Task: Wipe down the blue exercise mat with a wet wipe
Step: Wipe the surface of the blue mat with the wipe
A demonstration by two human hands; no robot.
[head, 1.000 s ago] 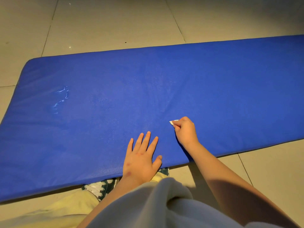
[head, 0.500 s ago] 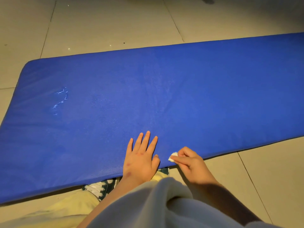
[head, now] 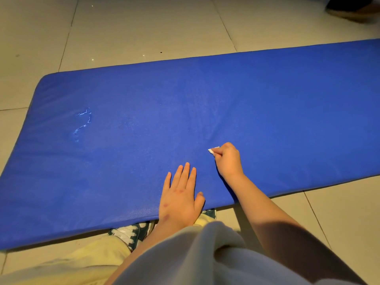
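Mat (head: pixel 267 112) lies on floor (head: pixel 133 29); right hand (head: pixel 228 160) pinches wipe (head: pixel 212 150) against it, left hand (head: pixel 180 197) flat, fingers straight, just beside.

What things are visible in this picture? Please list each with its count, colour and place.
exercise mat: one, blue, lying flat across the view.
scuff marks: few, whitish, mat's left part.
wet wipe: one, white, pinched in right hand.
floor: pale tiles, around the mat.
dark shape: one, top right corner, unclear.
sneaker: one, green, white laces, at mat's near edge.
trousers: pale yellow, bottom left.
top: grey, bottom centre.
left hand: one, flat on mat.
right hand: one, on mat, pinches wipe.
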